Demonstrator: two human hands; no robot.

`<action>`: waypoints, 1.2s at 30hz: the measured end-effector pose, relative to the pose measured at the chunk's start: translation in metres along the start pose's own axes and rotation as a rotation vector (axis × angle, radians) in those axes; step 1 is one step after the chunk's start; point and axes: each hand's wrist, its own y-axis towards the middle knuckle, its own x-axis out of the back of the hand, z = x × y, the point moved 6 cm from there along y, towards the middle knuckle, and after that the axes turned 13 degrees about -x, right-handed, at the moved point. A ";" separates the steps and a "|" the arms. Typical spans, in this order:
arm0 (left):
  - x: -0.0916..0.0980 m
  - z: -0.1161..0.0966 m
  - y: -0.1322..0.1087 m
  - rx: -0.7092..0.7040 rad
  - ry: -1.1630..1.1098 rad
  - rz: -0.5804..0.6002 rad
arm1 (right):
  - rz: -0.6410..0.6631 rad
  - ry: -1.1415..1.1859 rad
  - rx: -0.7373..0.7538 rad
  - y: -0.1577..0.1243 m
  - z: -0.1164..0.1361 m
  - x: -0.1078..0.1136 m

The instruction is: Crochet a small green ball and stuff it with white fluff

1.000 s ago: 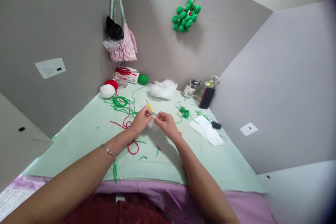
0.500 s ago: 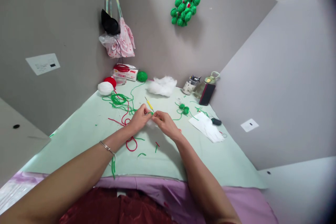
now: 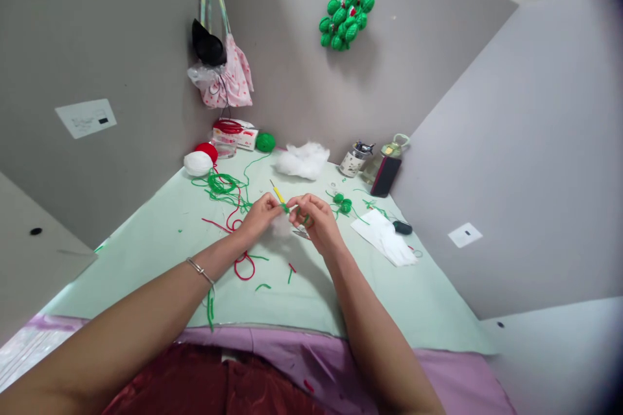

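My left hand [image 3: 263, 213] pinches a small green crochet piece [image 3: 285, 208] between thumb and fingers. My right hand [image 3: 316, 217] is close beside it, its fingers closed on green yarn [image 3: 302, 215] that joins the piece. A yellow-handled crochet hook [image 3: 278, 193] shows just beyond the fingertips; whether it lies on the table or is touched, I cannot tell. Beneath the left fingertips is a wisp of white stuffing [image 3: 281, 227]. Scissors [image 3: 300, 233] lie partly hidden under my right hand.
Tangled green yarn [image 3: 224, 185] and red yarn [image 3: 244, 267] spread to the left, near a white yarn ball [image 3: 198, 163]. White stuffing [image 3: 302, 161] sits at the back. Small green crochet balls [image 3: 344, 205], white paper [image 3: 382, 237] and a propped phone [image 3: 386, 176] are on the right.
My right hand has turned and drawn slightly away from my left, so the green piece and the yarn at its fingers show more. The scissors have come into sight beneath it.
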 end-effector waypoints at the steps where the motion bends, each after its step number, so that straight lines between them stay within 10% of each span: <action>1: -0.001 -0.001 -0.001 0.005 -0.003 0.008 | -0.007 -0.013 -0.003 0.000 -0.001 0.000; 12: -0.003 0.001 0.004 -0.055 -0.008 -0.055 | -0.034 -0.269 -0.021 0.007 -0.017 -0.005; 25: -0.022 0.000 -0.007 -0.010 -0.150 0.144 | -0.126 -0.227 -0.131 0.018 -0.033 0.017; 36: -0.008 0.007 0.002 -0.096 0.095 0.108 | 0.053 -0.186 -0.149 0.005 -0.024 0.000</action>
